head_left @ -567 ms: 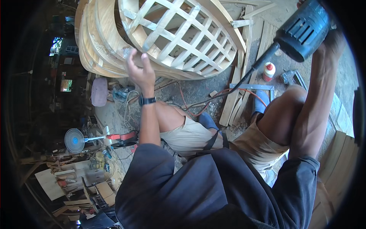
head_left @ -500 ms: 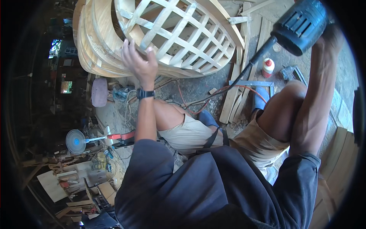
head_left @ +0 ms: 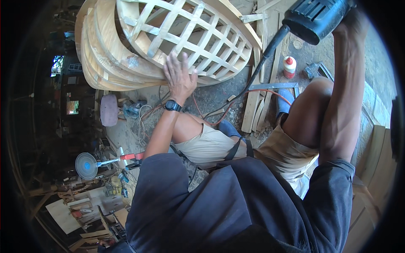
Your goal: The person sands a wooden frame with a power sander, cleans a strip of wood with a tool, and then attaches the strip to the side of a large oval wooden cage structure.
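Note:
A large curved wooden frame (head_left: 122, 57) with a lattice of crossing pale slats (head_left: 190, 33) lies in front of me. My left hand (head_left: 180, 78), with a dark watch on its wrist, is on or just over the near rim of the lattice; its fingers are stretched out and hold nothing. Up at the far right, my right hand (head_left: 353, 26) grips a black corded power tool (head_left: 316, 19). Most of those fingers are hidden behind the tool, and its working end is out of view. From its body a thick black cord (head_left: 270, 48) hangs toward the floor.
A white bottle with a red cap (head_left: 289, 67) stands beyond my knees, beside a metal square (head_left: 274, 86) and wooden strips (head_left: 253, 111). An orange cord (head_left: 225, 116) crosses the floor near my feet. At left are a fan (head_left: 86, 165) and a blue power tool (head_left: 133, 109).
My left hand has moved right along the lattice rim and a little nearer to me. The black power tool in my right hand has shifted up and left in view.

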### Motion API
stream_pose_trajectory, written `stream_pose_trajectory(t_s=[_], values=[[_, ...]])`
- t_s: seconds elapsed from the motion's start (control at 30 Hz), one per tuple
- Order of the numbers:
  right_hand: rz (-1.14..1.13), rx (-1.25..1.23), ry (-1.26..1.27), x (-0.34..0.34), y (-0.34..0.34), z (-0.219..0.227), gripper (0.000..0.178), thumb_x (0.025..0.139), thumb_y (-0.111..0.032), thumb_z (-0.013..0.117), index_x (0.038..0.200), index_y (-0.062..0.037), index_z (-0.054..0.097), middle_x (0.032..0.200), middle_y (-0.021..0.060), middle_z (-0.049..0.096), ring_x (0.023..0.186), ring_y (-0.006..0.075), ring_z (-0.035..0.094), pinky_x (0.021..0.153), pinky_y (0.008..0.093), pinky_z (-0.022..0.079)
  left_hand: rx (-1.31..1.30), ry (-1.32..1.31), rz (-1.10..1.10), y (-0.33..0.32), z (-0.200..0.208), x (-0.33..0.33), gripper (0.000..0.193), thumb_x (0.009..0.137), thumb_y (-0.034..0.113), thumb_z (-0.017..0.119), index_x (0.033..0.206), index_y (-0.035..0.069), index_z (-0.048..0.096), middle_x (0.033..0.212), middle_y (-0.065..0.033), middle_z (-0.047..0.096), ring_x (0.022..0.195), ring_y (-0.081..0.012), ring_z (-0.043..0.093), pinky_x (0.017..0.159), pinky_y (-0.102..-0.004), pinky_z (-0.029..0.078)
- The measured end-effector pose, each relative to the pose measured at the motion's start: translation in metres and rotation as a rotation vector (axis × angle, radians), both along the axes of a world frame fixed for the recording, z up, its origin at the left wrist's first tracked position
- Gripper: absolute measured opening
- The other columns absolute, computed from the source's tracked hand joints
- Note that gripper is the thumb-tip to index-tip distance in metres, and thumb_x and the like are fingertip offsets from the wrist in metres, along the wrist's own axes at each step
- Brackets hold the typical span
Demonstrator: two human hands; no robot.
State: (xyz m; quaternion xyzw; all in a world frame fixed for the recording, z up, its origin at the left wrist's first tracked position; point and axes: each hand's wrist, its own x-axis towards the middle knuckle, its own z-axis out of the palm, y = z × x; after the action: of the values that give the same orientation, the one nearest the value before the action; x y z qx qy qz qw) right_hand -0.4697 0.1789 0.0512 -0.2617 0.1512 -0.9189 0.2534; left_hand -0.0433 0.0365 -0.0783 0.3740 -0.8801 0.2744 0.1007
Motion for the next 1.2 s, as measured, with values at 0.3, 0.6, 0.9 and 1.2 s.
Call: stream_pose_trajectory(t_s=[0.3, 0.6, 0.9, 1.2], values=[[0.048, 0.155, -0.107, 0.015, -0.011, 0.007, 0.044, 0.086, -0.045, 0.062, 0.114, -0.0109, 0.056, 0.078, 0.0121, 0.062, 0.061, 0.0270, 0.063, 0.057, 0.0419, 0.057, 0.186, 0.183, -0.182, 0.025, -0.008, 0.024, 0.071, 0.081, 0.026, 0.064, 0.142, -0.002, 0.041, 0.146, -0.0262, 0.040, 0.137, -0.0365, 0.038, 0.114, -0.0501, 0.025], [0.006, 0.153, -0.057, 0.017, -0.024, 0.008, 0.044, 0.088, -0.038, 0.058, 0.118, -0.0067, 0.053, 0.091, 0.0155, 0.060, 0.074, 0.0333, 0.062, 0.066, 0.0472, 0.053, 0.103, 0.478, -0.271, 0.011, 0.014, 0.028, 0.038, 0.081, 0.015, 0.070, 0.115, 0.002, 0.060, 0.103, -0.0161, 0.062, 0.099, -0.0316, 0.059, 0.094, -0.0442, 0.042], [-0.002, 0.287, -0.035, 0.010, -0.040, 0.000, 0.058, 0.091, -0.032, 0.051, 0.137, 0.0020, 0.043, 0.126, 0.0284, 0.054, 0.110, 0.0514, 0.056, 0.096, 0.0640, 0.044, 0.528, 1.165, -0.163, -0.025, 0.028, 0.037, 0.063, 0.084, 0.010, 0.075, 0.132, -0.006, 0.038, 0.122, -0.0248, 0.057, 0.103, -0.0256, 0.064, 0.086, -0.0366, 0.053], [0.011, 0.377, -0.009, 0.019, -0.048, -0.005, 0.061, 0.091, -0.036, 0.052, 0.139, 0.0001, 0.040, 0.126, 0.0309, 0.053, 0.109, 0.0521, 0.056, 0.094, 0.0642, 0.045, 0.584, 1.191, -0.074, -0.026, -0.014, 0.046, 0.033, 0.087, 0.013, 0.073, 0.108, -0.006, 0.055, 0.094, -0.0157, 0.073, 0.083, -0.0150, 0.068, 0.072, -0.0301, 0.053]])
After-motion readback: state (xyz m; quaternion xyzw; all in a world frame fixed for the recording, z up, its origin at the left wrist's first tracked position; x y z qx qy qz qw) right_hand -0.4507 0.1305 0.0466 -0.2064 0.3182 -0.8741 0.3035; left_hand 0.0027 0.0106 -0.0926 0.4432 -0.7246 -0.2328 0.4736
